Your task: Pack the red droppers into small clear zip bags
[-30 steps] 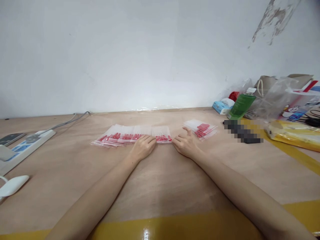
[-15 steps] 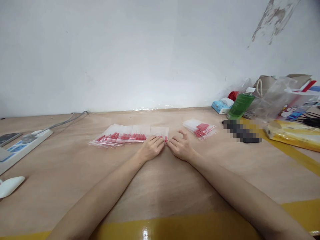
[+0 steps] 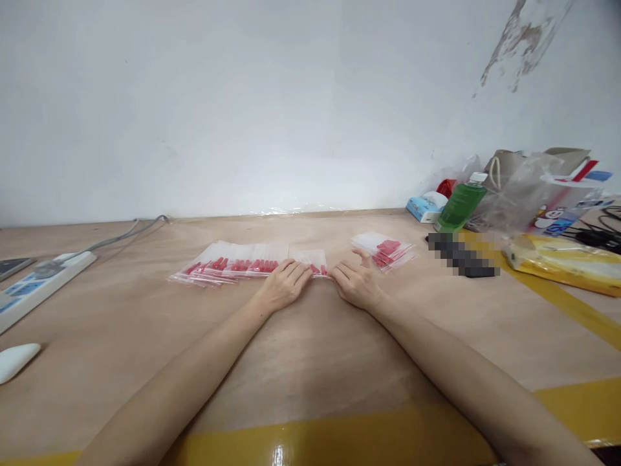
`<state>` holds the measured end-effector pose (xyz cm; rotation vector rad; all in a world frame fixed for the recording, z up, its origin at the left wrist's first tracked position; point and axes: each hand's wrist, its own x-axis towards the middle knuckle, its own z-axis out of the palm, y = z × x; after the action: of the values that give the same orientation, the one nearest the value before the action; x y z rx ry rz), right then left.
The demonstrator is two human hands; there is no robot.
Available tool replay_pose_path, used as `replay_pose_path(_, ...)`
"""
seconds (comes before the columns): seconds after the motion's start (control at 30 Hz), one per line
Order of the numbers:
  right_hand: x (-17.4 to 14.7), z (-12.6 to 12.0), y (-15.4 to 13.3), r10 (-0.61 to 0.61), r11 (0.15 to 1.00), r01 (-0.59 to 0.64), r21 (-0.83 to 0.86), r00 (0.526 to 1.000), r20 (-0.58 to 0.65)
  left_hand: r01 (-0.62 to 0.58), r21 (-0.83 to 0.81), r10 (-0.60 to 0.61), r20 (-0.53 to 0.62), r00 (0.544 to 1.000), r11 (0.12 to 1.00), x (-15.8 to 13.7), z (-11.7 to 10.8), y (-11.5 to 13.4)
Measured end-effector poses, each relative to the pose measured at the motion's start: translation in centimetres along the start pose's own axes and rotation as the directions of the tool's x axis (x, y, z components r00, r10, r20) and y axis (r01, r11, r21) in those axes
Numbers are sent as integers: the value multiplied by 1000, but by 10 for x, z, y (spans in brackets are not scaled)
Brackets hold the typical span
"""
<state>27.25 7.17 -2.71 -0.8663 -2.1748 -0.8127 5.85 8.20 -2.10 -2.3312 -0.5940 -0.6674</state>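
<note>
A small clear zip bag with a few red pieces inside lies flat on the table. My left hand is closed on the near left part of its edge, the fingers pressed together. At the near right corner, my right hand pinches the same bag, its index finger raised. My thumbs are largely hidden. Left of this bag is a row of overlapping clear bags, each with several red pieces. Beyond my right hand lies a pile of similar bags.
On the left are a white power strip, a phone and a white rounded object. To the right stand a green bottle, a tissue pack, a blurred-out black item and a yellow packet.
My hands have moved apart along the bag's near edge, the left one leftward and the right one slightly rightward. More red pieces show between them. The view has shifted slightly.
</note>
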Motion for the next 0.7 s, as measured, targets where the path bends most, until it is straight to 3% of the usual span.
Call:
replay_pose_path(0.4, -11, 1, 21, 43, 998, -45, 36, 997, 58, 165, -88, -163, 32, 986, 982, -11, -5, -8)
replay_pose_path(0.57, -5, 0, 17, -6, 985, -29, 172, 979, 203, 259, -200, -255, 46, 966, 945, -12, -2, -5)
replay_pose_path(0.63, -5, -3, 22, 93, 979, -130, 157, 970, 226, 296, -236, -292, 52, 955, 926, -12, -3, -7)
replay_pose_path(0.7, -8, -6, 33, 326, 941, -336, 28, 928, 178, 327, -253, -325, 52, 944, 910, -14, -4, -13)
